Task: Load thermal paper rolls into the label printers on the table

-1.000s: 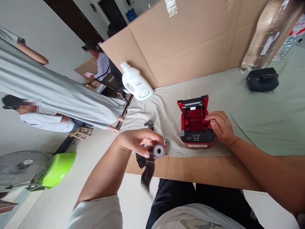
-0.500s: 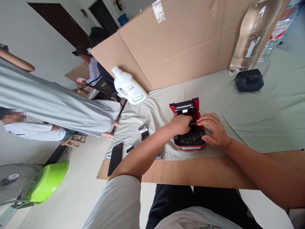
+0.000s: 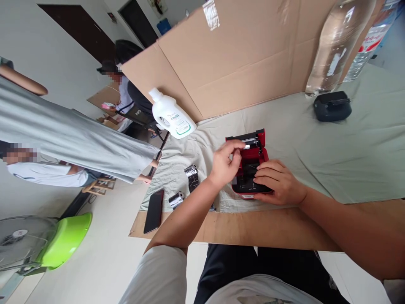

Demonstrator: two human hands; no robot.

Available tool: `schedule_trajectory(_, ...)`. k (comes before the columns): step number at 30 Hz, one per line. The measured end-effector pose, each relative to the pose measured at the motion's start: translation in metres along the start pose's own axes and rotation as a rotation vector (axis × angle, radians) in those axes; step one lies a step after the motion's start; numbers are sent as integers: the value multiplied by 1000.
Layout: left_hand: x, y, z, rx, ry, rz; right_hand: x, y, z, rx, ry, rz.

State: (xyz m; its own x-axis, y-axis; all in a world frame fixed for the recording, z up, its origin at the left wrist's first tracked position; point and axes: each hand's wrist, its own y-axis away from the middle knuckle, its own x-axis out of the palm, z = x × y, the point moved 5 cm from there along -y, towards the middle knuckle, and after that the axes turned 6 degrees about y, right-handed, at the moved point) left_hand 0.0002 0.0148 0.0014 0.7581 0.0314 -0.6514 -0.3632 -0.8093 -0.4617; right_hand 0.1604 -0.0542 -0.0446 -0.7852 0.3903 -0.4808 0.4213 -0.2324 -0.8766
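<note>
A boxy red and black plastic device (image 3: 243,181) sits just below and right of the middle of the frame, on the cloth-covered tabletop (image 3: 234,228). Its black lid (image 3: 262,137) is raised at the back, showing a metal bar and a small white label inside, and its red-walled compartment is open. Dark material (image 3: 249,165) lies within; its exact shape is hard to tell.

The hands are apart from each other. The left hand (image 3: 225,162) is at the lid, thumb and forefinger spread, covering its left part; whether it touches the lid I cannot tell. The right hand (image 3: 280,182) lies over the right front corner, fingers on the black top, thumb low along the front — gripping or merely resting, I cannot tell.

Left of centre, a shiny dark film roll (image 3: 190,170) trails a strip, and a second silvery-black roll (image 3: 176,199) lies just beside the left forearm, near a black smartphone (image 3: 154,211). A white plastic jug (image 3: 174,117) leans by the brown cardboard panel (image 3: 243,59) behind; a black rounded case (image 3: 332,106) rests at the right.
</note>
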Motion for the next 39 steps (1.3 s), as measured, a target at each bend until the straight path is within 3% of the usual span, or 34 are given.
schedule_trajectory(2,-9,2,6,50,-44,-147,0,-1,3,-16,9,0)
schedule_trajectory(3,-9,3,10,61,-52,-162,0,-1,5,-22,15,0)
schedule_trajectory(6,-3,9,18,89,12,-141,0,-2,9,-37,17,-2)
schedule_trajectory(13,3,54,6,161,135,-241,-2,-4,18,-55,-5,-33)
schedule_trajectory(20,21,87,10,218,167,-270,0,0,17,-35,66,-29)
schedule_trajectory(26,32,93,16,233,136,-392,8,6,4,154,156,38)
schedule_trajectory(39,36,96,21,201,118,-466,10,4,7,169,181,21)
